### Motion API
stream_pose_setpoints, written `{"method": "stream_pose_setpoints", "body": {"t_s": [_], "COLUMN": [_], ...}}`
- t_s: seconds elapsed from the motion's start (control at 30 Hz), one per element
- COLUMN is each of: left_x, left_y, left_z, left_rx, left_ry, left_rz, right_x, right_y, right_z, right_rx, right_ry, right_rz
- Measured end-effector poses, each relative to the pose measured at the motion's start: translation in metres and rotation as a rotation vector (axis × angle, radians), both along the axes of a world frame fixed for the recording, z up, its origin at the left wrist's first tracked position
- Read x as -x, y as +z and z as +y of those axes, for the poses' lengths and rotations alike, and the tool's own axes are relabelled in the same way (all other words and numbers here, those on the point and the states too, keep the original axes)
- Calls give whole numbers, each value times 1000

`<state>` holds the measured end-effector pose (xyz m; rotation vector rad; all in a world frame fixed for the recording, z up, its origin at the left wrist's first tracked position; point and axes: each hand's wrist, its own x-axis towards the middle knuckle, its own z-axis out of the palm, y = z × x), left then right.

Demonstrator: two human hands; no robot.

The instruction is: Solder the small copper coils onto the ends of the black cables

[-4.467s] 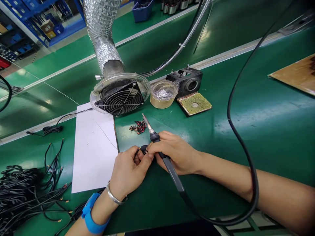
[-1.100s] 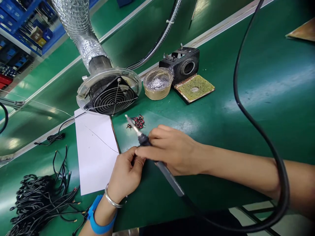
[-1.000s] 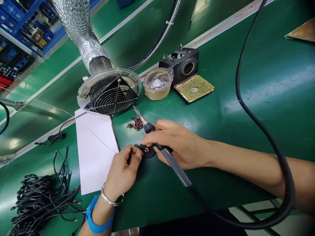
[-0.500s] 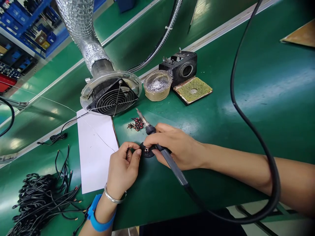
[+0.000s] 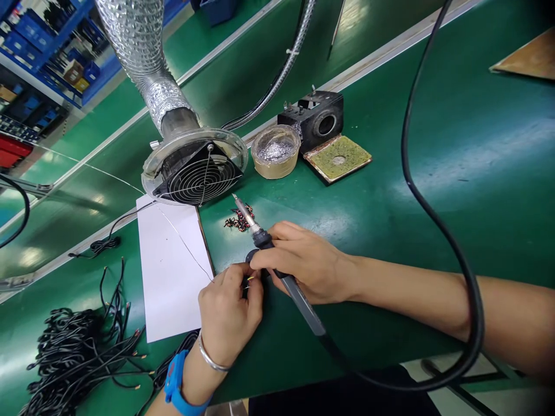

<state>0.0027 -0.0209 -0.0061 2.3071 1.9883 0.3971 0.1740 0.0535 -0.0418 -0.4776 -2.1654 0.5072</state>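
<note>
My right hand (image 5: 299, 260) is closed round the grey and black handle of a soldering iron (image 5: 303, 303), its bare metal tip pointing up and left. Close against it, my left hand (image 5: 232, 303) pinches a cable whose thin coloured wire ends (image 5: 250, 279) show at the fingertips. A strand of solder wire (image 5: 184, 242) runs down to the left knuckles. Between the two hands sits a black round piece (image 5: 251, 255), mostly covered by fingers. Just beyond the iron's tip lies a small heap of red and black parts (image 5: 236, 222).
A fume extractor fan (image 5: 203, 176) hangs over white paper (image 5: 169, 277). Behind my hands stand a tape-wrapped bowl (image 5: 275, 167), a black iron stand (image 5: 321, 121) and a yellow sponge tray (image 5: 340, 159). Black cables (image 5: 65, 352) pile up at left. The iron's cord (image 5: 433, 214) loops over my right forearm.
My left hand has moved slightly right and turned over, and coloured wire ends now show in it. The black round piece is more covered. The iron's tip has shifted a little left.
</note>
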Motion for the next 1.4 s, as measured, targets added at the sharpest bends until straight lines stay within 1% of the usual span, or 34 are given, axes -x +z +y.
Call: {"method": "stream_pose_setpoints", "body": {"t_s": [0.13,0.23,0.37,0.57,0.7,0.83,0.9,0.97,1.07,1.17,1.27,1.33,1.4], "left_x": [6,11,15,17,22,25,24,20,16,17,22,25,27], "left_y": [4,6,6,5,10,17,18,17,14,9,5,2,1], "left_z": [1,4,7,9,8,8,9,10,11,11,11,12,13], "left_rx": [64,99,57,-15,-3,68,110,148,165,109,30,2,-1], "left_ry": [-72,-128,-154,-170,-133,-6,34,35,7,-39,-103,-127,-137], "left_rz": [-80,-96,-93,-67,-68,-130,-135,-127,-99,-77,-29,8,24], "right_x": [1,2,5,7,6,2,1,1,3,6,8,8,6], "right_y": [0,0,1,0,-1,0,1,3,8,14,17,17,17], "right_z": [0,0,0,1,3,4,5,5,5,4,4,5,7], "right_rx": [28,19,-12,-10,-3,19,12,-24,-133,-274,-392,-425,-396], "right_ry": [7,15,7,17,15,-1,-7,-14,-23,-45,-71,-68,-54], "right_rz": [8,-16,-45,-70,-68,-19,-3,-17,-90,-174,-201,-202,-206]}}
